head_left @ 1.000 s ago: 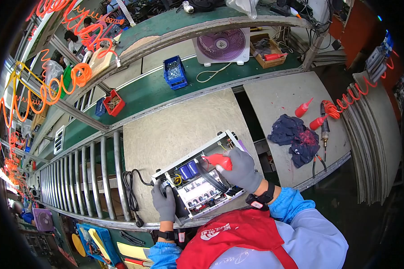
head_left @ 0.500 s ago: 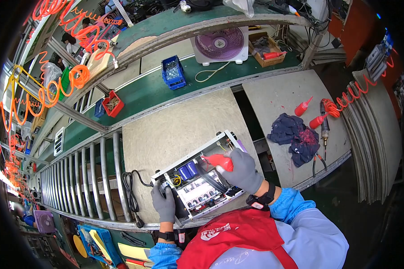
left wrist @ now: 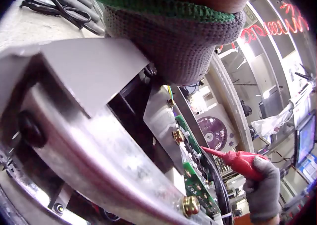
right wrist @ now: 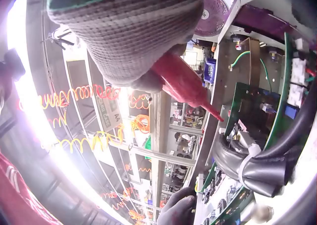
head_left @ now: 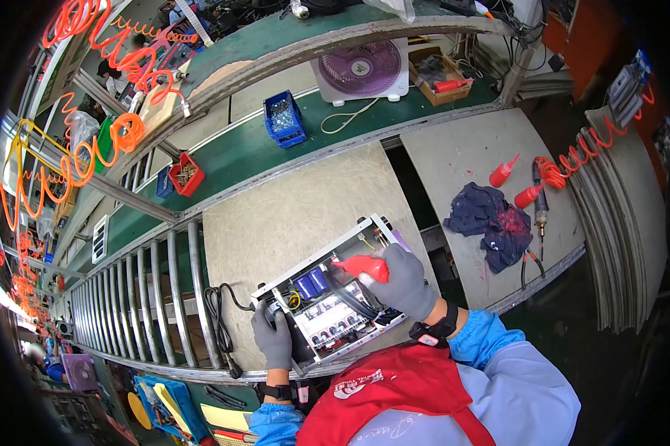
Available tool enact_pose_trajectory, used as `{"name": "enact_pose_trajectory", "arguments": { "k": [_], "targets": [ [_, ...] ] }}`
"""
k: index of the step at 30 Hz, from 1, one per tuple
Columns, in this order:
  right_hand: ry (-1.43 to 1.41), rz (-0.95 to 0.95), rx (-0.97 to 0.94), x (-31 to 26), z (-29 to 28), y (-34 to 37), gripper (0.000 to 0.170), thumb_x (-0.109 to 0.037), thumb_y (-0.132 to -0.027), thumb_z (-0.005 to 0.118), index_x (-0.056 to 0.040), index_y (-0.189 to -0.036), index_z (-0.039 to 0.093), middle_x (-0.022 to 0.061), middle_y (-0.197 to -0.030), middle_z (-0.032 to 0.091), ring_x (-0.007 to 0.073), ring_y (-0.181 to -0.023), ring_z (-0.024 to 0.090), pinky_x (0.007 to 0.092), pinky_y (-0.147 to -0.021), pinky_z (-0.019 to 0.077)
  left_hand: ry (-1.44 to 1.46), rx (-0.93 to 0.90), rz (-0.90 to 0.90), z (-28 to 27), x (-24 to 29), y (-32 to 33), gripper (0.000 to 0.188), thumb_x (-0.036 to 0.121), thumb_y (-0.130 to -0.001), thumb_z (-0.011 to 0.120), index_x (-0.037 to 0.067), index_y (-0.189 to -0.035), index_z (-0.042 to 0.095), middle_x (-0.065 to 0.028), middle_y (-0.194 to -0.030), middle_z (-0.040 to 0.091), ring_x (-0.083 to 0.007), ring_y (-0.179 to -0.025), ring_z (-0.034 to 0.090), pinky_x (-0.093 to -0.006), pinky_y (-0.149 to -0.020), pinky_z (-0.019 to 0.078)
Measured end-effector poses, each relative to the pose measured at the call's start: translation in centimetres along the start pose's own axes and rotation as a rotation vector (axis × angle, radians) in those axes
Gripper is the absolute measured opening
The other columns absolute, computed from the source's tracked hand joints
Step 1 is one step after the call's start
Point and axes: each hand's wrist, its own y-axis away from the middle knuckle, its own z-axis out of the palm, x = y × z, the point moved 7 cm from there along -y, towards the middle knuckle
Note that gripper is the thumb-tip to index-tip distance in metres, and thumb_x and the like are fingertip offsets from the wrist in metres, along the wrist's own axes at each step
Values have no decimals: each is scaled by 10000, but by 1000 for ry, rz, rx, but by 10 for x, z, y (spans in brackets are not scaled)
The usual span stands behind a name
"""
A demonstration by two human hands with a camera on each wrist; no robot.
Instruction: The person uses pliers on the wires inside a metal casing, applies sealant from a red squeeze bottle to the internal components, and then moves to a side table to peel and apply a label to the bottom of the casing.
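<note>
An open metal case (head_left: 313, 259) full of electronics lies on the worktable, with two blue cylinders (head_left: 310, 283) and green circuit boards (left wrist: 199, 188) inside. My right hand (head_left: 406, 286), in a grey glove, grips a red squeeze bottle (head_left: 368, 268) over the case. Its thin nozzle (right wrist: 214, 112) points down toward a board, near thick black cables (right wrist: 260, 173) bound with a white tie. The gloved left hand (head_left: 274, 338) holds the case's left end, thumb on the inner side; its fingertips are hidden in the left wrist view.
A black power cord (head_left: 217, 320) lies left of the case, beside metal rollers (head_left: 177, 297). On the right board are a stained dark cloth (head_left: 491, 223), red bottles (head_left: 503, 172) and a screwdriver (head_left: 541, 208) on an orange coiled hose. Behind stand a blue bin (head_left: 284, 123) and a fan (head_left: 361, 70).
The head view shifts slightly. Both hands stay almost where they were, the right hand with the red squeeze bottle over the case and the left on the case's end.
</note>
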Motion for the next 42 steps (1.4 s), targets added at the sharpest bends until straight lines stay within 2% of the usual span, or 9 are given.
{"name": "enact_pose_trajectory", "arguments": {
  "k": [6, 12, 31, 37, 40, 42],
  "targets": [
    [-72, 127, -51, 10, 8, 3, 399, -229, -740, 837, -52, -1023, 620, 152, -900, 645, 351, -789, 660, 433, -683, 528, 7, -5, -4, 1, -1, 0, 505, 218, -906, 616, 37, -1370, 528, -203, -1221, 589, -373, -1115, 610, -451, -965, 483],
    [-101, 150, -56, 14, 12, 4, 390, -232, -745, 832, -51, -1018, 621, 153, -903, 637, 360, -783, 655, 448, -678, 524, 7, -14, 2, 1, 0, 0, 503, 215, -907, 613, 34, -1368, 527, -204, -1223, 587, -373, -1114, 608, -449, -969, 479],
    [-85, 150, -57, 19, 15, 3, 388, -223, -752, 828, -39, -1023, 619, 161, -896, 643, 364, -794, 661, 437, -679, 538, 4, -20, 20, 0, 6, -1, 479, 183, -909, 610, 21, -1354, 536, -205, -1209, 590, -364, -1105, 608, -436, -961, 482],
    [-95, 136, -37, 23, 18, 2, 391, -216, -750, 825, -38, -1028, 614, 152, -902, 642, 355, -798, 661, 431, -674, 537, 8, -28, 33, 1, 7, -2, 478, 167, -913, 606, -5, -1352, 529, -211, -1234, 584, -361, -1133, 598, -427, -983, 473],
    [-95, 135, -28, 24, 18, 3, 395, -213, -749, 823, -37, -1032, 611, 148, -906, 641, 355, -804, 661, 429, -674, 537, 32, -74, -50, 0, 9, -2, 476, 154, -921, 604, -19, -1358, 526, -201, -1289, 590, -327, -1212, 570, -401, -1065, 424],
    [-97, 135, -24, 24, 18, 3, 398, -214, -748, 822, -37, -1034, 607, 146, -908, 640, 355, -808, 660, 429, -675, 537, 25, -53, -3, 0, 8, -2, 477, 163, -921, 602, -11, -1358, 524, -208, -1260, 584, -351, -1172, 583, -416, -1025, 450]
  ]
}}
